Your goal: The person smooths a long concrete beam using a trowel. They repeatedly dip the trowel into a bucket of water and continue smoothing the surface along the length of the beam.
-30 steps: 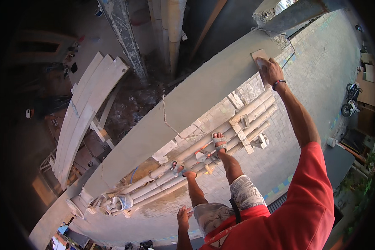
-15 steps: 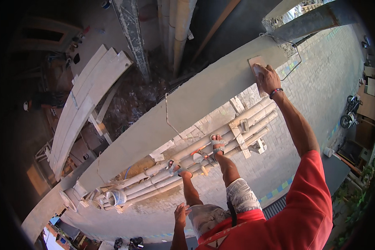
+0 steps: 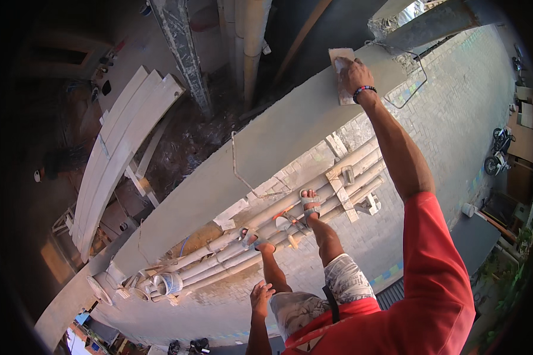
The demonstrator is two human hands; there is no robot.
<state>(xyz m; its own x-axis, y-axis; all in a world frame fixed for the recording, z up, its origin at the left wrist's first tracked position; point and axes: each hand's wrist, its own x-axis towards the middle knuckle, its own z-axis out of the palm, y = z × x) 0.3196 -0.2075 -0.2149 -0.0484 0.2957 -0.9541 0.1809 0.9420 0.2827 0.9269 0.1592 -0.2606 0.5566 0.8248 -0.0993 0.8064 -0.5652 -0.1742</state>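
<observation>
Right hand point(image 3: 356, 76) fingers clasp the wooden float point(image 3: 341, 74) flat on the grey plastered wall top point(image 3: 260, 154) (its length runs lower-left); left hand point(image 3: 260, 294) hangs slack, farther off.

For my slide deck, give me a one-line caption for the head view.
Right hand presses a float on the grey wall top; left hand hangs free.

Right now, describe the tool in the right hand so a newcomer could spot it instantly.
Follow the long grey plastered wall top to its far end, up the picture. There the right hand presses a flat rectangular float against the plaster. It is the only pale tan board on that smooth grey surface.
</observation>
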